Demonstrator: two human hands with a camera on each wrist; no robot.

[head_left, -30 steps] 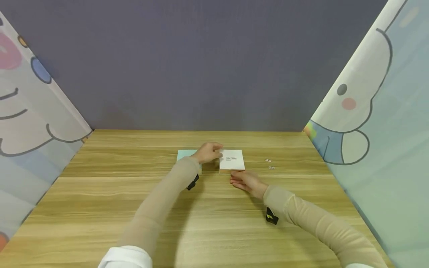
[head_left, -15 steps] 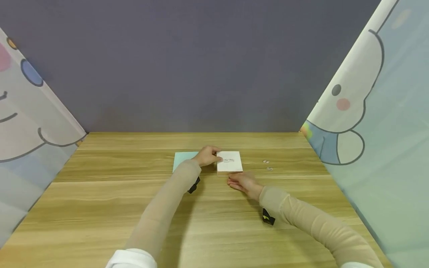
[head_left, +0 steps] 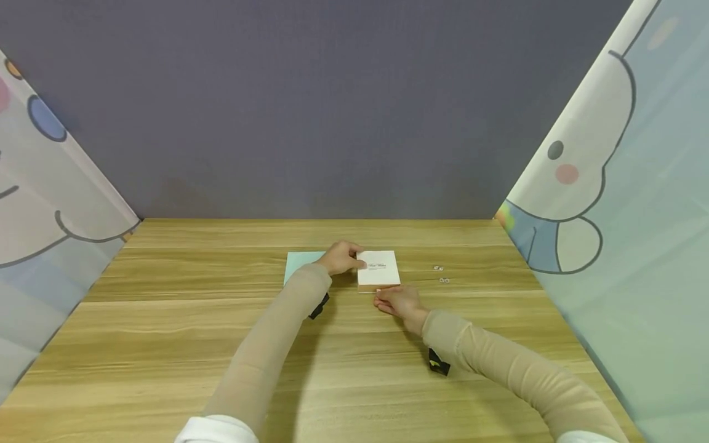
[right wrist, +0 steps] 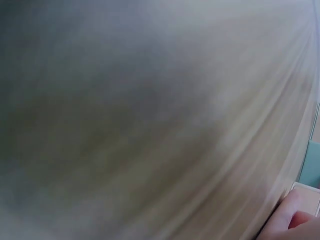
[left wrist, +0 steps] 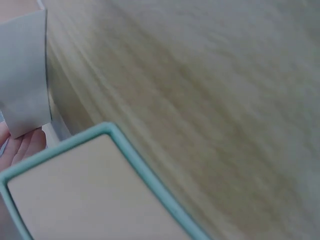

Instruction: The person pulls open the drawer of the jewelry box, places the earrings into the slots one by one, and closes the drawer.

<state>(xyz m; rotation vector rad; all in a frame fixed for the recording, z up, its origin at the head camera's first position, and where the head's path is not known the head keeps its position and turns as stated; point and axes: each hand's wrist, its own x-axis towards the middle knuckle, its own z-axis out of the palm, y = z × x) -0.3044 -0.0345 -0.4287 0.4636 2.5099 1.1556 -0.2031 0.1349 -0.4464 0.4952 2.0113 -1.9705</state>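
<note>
Mid-table, toward far edge: left hand [head_left: 344, 257] pinches white box lid [head_left: 379, 269]; right hand [head_left: 397, 301], fingers relaxed, touches lid's near edge. Teal tray [head_left: 298, 263] beside. Lid-fitting step; next likely needs lift, alignment over tray.

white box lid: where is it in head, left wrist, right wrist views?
Head: white lid at table centre, left hand on its left edge, right hand at its near edge.
Left wrist: pale panel at upper left, likely the lid.
Right wrist: only a corner at lower right, likely the lid.
Shared landmark: teal tray.
</note>
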